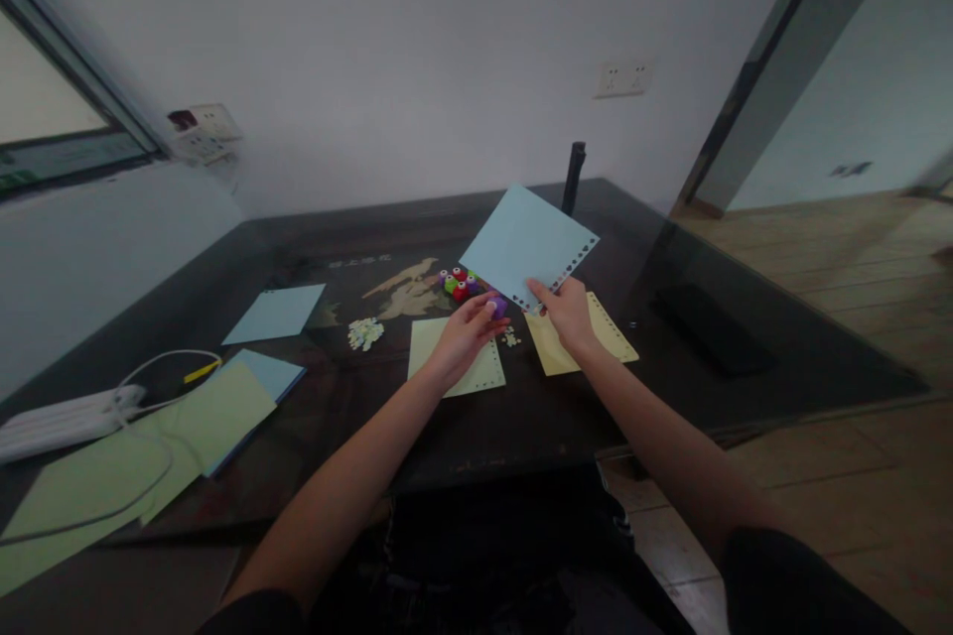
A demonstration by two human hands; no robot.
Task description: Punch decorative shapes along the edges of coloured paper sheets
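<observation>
A small purple paper punch [497, 307] is between the fingers of my left hand [463, 337], over the middle of the table. My right hand [567, 313] pinches the lower edge of a light blue sheet [527, 243], which is tilted in the air. Small shaped holes run along that sheet's lower right edge. Below my left hand lies a pale green sheet [428, 339] with holes down its right side. Under my right hand and wrist is a yellow sheet [557, 347], also punched along one edge. Several coloured punches [458, 285] cluster just beyond my left hand.
Paper cut-outs lie in a larger heap [364, 333] and a small pile [510, 337]. At the left are a blue sheet [275, 313], green sheets [96, 476] and a white power strip [67, 422] with its cable. A dark flat object [711, 327] rests at the right.
</observation>
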